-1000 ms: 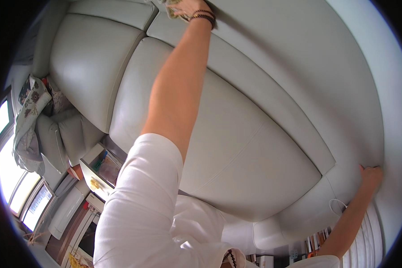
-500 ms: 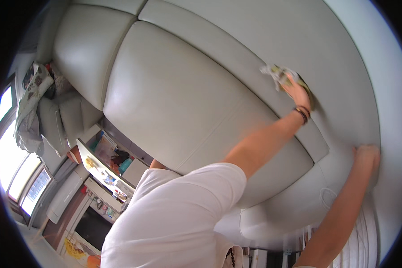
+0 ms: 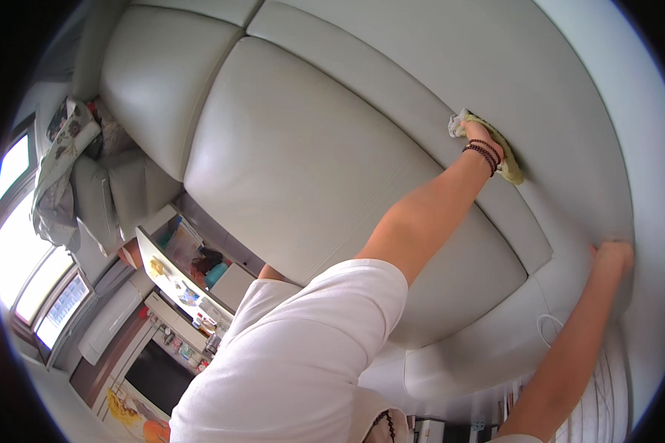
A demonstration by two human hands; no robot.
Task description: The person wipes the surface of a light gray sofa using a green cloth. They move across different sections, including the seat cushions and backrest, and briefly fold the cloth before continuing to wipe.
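My left hand presses a yellow-green and whitish cloth against the grey sofa's backrest, just above the seam by the seat. The cloth is bunched at its far end and spreads out beside the hand; most of my fingers are hidden by the hand itself and the cloth. Dark bead bracelets circle that wrist. At the right, my right hand rests on the sofa near its end corner. Its thumb side shows, while its other fingers are out of sight.
The wide grey seat cushion lies below my left arm. A looped white cable is near the right forearm. On the left stand an open drawer with things inside, a bundled patterned cloth and a bright window.
My left hand has moved farther up and to the left along the backrest, with the cloth under it. My right hand stays in place. The whole view has shifted slightly.
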